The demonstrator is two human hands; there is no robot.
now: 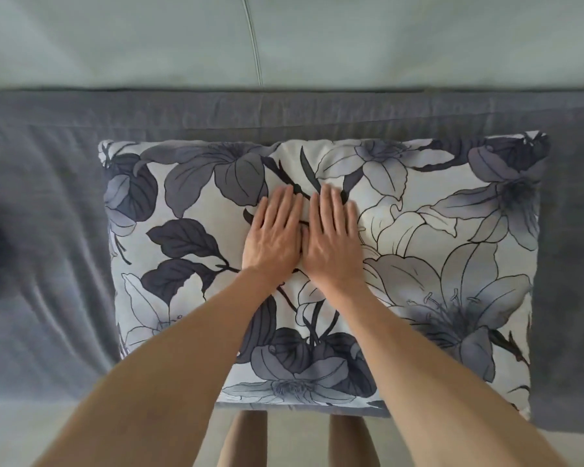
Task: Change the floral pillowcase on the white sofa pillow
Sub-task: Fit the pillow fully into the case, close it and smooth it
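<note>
Head view shows your left hand (273, 235) and right hand (334, 237) flat, empty, side by side on the soft, light pillow (435, 264); grip its pillowcase at an end edge.

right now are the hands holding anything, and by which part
Nothing is held. The left hand and right hand lie flat, palms down, side by side on the middle of the floral pillow.

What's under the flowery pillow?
The flowery pillow lies on a grey blanket spread over the sofa. Both hands press flat on top. What's directly beneath it is covered.
</note>
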